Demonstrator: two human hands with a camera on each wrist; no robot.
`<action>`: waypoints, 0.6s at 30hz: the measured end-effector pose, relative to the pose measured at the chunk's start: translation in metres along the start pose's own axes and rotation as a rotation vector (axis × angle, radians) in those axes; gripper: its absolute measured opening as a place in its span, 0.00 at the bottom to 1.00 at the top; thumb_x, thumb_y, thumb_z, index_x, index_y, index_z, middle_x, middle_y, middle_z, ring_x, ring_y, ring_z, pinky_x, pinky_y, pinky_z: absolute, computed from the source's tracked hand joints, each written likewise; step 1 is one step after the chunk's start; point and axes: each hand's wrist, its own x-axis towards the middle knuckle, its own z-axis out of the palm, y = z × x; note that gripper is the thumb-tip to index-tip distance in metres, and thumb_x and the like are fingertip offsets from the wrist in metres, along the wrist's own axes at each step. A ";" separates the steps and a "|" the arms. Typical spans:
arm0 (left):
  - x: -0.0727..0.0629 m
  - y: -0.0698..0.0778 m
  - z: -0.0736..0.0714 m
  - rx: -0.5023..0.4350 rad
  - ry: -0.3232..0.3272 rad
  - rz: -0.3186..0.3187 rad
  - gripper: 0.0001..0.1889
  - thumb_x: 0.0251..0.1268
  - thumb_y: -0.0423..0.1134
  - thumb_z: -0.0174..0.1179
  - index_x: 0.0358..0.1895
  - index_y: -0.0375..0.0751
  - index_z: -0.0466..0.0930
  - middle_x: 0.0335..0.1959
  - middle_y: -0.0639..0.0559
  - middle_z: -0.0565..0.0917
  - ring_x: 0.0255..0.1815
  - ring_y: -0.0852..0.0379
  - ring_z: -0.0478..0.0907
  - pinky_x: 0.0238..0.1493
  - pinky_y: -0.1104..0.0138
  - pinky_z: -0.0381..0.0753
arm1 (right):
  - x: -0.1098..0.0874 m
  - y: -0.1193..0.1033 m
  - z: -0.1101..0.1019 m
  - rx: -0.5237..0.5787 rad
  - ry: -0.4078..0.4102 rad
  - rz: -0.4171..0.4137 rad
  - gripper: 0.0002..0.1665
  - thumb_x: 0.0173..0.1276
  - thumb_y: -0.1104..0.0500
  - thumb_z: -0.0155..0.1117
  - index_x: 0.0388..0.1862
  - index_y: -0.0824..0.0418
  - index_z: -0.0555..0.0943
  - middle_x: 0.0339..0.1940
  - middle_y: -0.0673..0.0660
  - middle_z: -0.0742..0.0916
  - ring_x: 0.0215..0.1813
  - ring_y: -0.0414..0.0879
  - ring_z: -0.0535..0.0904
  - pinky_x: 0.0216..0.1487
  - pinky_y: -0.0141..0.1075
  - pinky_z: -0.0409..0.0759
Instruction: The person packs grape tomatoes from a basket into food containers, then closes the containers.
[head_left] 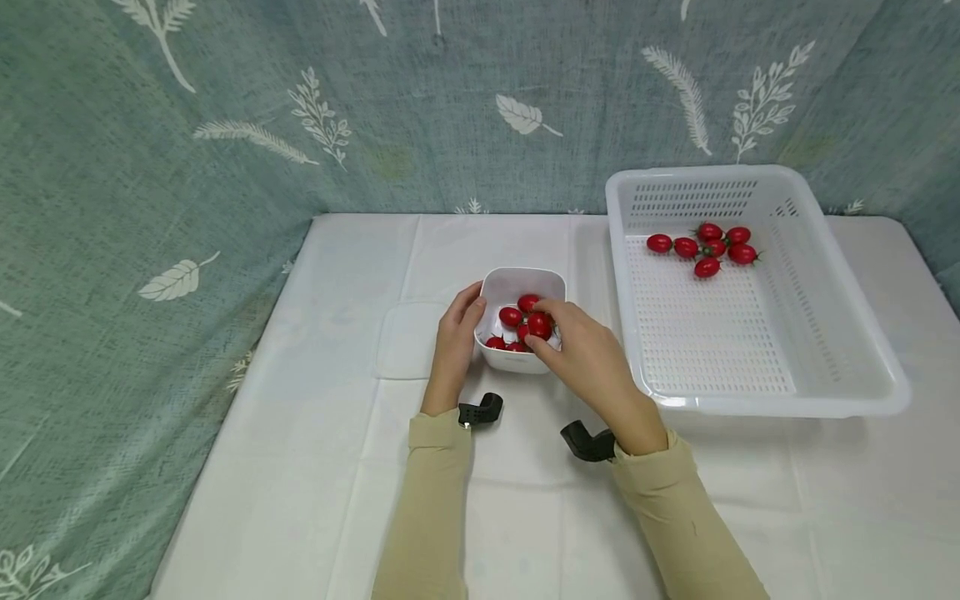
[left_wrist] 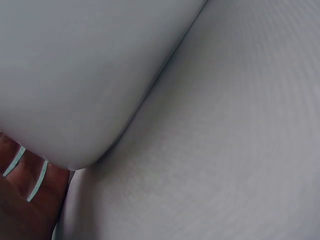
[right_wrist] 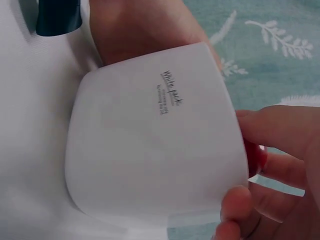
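A small white square container [head_left: 517,363] stands on the table, with several red cherry tomatoes [head_left: 511,317] inside. My left hand [head_left: 452,337] holds its left side, the thumb near the rim and fingers along the outer wall. Over the container's right side, my right hand [head_left: 588,354] pinches a cherry tomato [head_left: 538,325] between thumb and fingers. In the right wrist view, that tomato [right_wrist: 256,159] shows red just past the rim, partly hidden by the fingers. Small dark print marks the container's wall [right_wrist: 140,150].
A large white perforated basket [head_left: 772,406] stands to the right, with several cherry tomatoes [head_left: 686,247] near its far end. Left of the container lies a translucent square lid [head_left: 405,342]. A green leaf-patterned cloth [head_left: 450,125] hangs behind the white-covered table [head_left: 300,467].
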 end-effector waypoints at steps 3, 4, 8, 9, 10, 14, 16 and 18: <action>0.000 0.000 -0.001 -0.002 0.001 -0.004 0.20 0.66 0.46 0.48 0.59 0.44 0.69 0.57 0.54 0.72 0.57 0.63 0.67 0.58 0.67 0.64 | 0.000 0.000 0.002 -0.007 -0.018 0.002 0.27 0.58 0.51 0.63 0.55 0.57 0.71 0.49 0.53 0.79 0.47 0.45 0.75 0.44 0.42 0.75; 0.000 0.001 0.000 -0.003 -0.001 -0.005 0.20 0.66 0.46 0.48 0.59 0.45 0.69 0.57 0.54 0.72 0.57 0.63 0.67 0.58 0.67 0.64 | 0.000 0.001 0.002 -0.008 -0.022 0.003 0.26 0.58 0.51 0.63 0.55 0.56 0.71 0.49 0.52 0.79 0.46 0.45 0.75 0.44 0.42 0.75; 0.000 0.001 0.000 -0.002 -0.003 -0.011 0.21 0.66 0.47 0.48 0.60 0.45 0.69 0.57 0.54 0.72 0.57 0.63 0.66 0.58 0.67 0.63 | 0.000 0.002 0.003 -0.008 -0.026 0.005 0.25 0.59 0.50 0.61 0.54 0.56 0.71 0.48 0.51 0.79 0.45 0.44 0.75 0.42 0.43 0.75; 0.000 0.002 0.000 0.000 -0.003 -0.011 0.21 0.66 0.47 0.48 0.60 0.45 0.69 0.57 0.54 0.72 0.58 0.62 0.66 0.58 0.67 0.63 | 0.000 0.002 0.003 -0.008 -0.027 0.006 0.25 0.59 0.50 0.61 0.54 0.56 0.71 0.47 0.51 0.79 0.44 0.44 0.75 0.42 0.43 0.75; -0.001 0.002 0.000 0.000 -0.004 -0.012 0.21 0.66 0.46 0.48 0.60 0.45 0.69 0.57 0.54 0.72 0.58 0.62 0.66 0.58 0.67 0.63 | 0.000 0.003 0.004 -0.008 -0.030 0.007 0.25 0.59 0.50 0.61 0.54 0.55 0.71 0.47 0.51 0.78 0.42 0.45 0.75 0.40 0.43 0.75; -0.001 0.002 0.001 -0.008 -0.004 -0.013 0.20 0.66 0.46 0.48 0.60 0.44 0.69 0.58 0.53 0.72 0.58 0.62 0.66 0.58 0.66 0.63 | 0.000 0.004 0.005 -0.008 -0.038 0.013 0.27 0.59 0.49 0.60 0.56 0.54 0.70 0.48 0.52 0.76 0.38 0.46 0.74 0.37 0.43 0.75; -0.001 0.002 0.000 -0.012 -0.004 -0.013 0.20 0.66 0.46 0.48 0.59 0.44 0.69 0.57 0.53 0.72 0.58 0.62 0.66 0.58 0.66 0.63 | 0.000 0.004 0.005 -0.008 -0.041 0.016 0.27 0.60 0.49 0.60 0.57 0.54 0.69 0.49 0.53 0.75 0.38 0.47 0.75 0.36 0.44 0.75; 0.000 0.002 0.000 -0.017 -0.005 -0.009 0.20 0.66 0.46 0.48 0.59 0.44 0.69 0.57 0.53 0.72 0.58 0.61 0.66 0.58 0.66 0.63 | 0.000 0.004 0.005 -0.012 -0.041 0.014 0.27 0.60 0.49 0.60 0.57 0.54 0.69 0.50 0.53 0.74 0.40 0.48 0.75 0.38 0.45 0.75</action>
